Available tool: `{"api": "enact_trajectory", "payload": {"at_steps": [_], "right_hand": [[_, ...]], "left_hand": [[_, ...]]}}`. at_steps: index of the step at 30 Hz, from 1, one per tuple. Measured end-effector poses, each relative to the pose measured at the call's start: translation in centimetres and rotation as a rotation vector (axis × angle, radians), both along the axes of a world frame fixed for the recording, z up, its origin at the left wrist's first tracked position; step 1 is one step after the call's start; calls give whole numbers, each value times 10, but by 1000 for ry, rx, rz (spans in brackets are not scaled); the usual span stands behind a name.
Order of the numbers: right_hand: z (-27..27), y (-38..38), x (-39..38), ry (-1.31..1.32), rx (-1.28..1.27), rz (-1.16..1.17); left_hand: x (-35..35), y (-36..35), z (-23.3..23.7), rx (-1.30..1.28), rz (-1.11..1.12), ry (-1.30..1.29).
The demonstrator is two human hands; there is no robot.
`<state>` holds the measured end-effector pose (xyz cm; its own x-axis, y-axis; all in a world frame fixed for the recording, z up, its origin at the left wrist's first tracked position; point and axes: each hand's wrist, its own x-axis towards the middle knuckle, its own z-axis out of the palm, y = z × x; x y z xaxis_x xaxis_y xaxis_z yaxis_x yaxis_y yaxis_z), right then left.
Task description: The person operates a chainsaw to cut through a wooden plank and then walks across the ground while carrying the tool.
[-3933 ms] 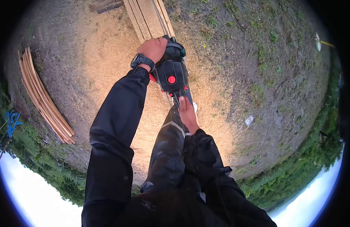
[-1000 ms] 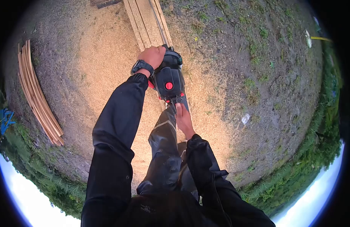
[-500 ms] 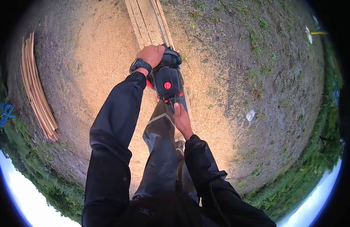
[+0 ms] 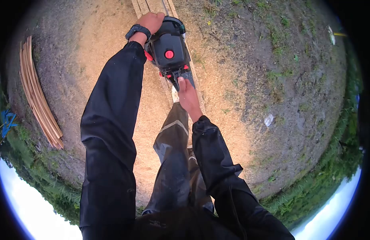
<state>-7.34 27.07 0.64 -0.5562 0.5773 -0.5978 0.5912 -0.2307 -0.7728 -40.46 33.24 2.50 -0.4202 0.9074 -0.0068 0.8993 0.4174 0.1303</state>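
A black chainsaw [image 4: 167,45] with red parts is held out in front of me, over sawn timber [image 4: 154,5] lying on the ground. My left hand [image 4: 151,22], with a black watch at the wrist, is wrapped round the saw's front handle. At the saw's near end, my right hand [image 4: 188,95] grips the rear handle, thumb on top. The guide bar points away from me along the timber, and only a short part of it shows past the saw body.
Sawdust [image 4: 109,40] covers the ground around the timber. A stack of long, thin boards [image 4: 39,94] lies at the left. A crumpled clear plastic piece [image 4: 268,120] is on the soil at the right. My leg [image 4: 171,160] is close behind the saw.
Both hands and the chainsaw have moved forward, away from my body, along the timber. My arms reach out further, and a light-coloured shoe tip now shows below the saw.
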Motion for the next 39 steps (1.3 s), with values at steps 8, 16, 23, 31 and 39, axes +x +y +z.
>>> {"api": "enact_trajectory", "payload": {"at_steps": [8,16,23,31,39], "right_hand": [[-3,-24,31,32,122,-24],[-5,-48,80,-22,63,19],[-14,-70,120,18,72,3],[-24,-100,173,-2,64,-8],[-37,-130,236,-17,24,2]], "left_hand": [[44,-16,15,-34,55,-122],[95,-41,17,-275,61,-87],[138,-61,22,-291,73,-86],[191,-92,10,-256,115,-135],[269,-128,18,-3,274,-353]]}}
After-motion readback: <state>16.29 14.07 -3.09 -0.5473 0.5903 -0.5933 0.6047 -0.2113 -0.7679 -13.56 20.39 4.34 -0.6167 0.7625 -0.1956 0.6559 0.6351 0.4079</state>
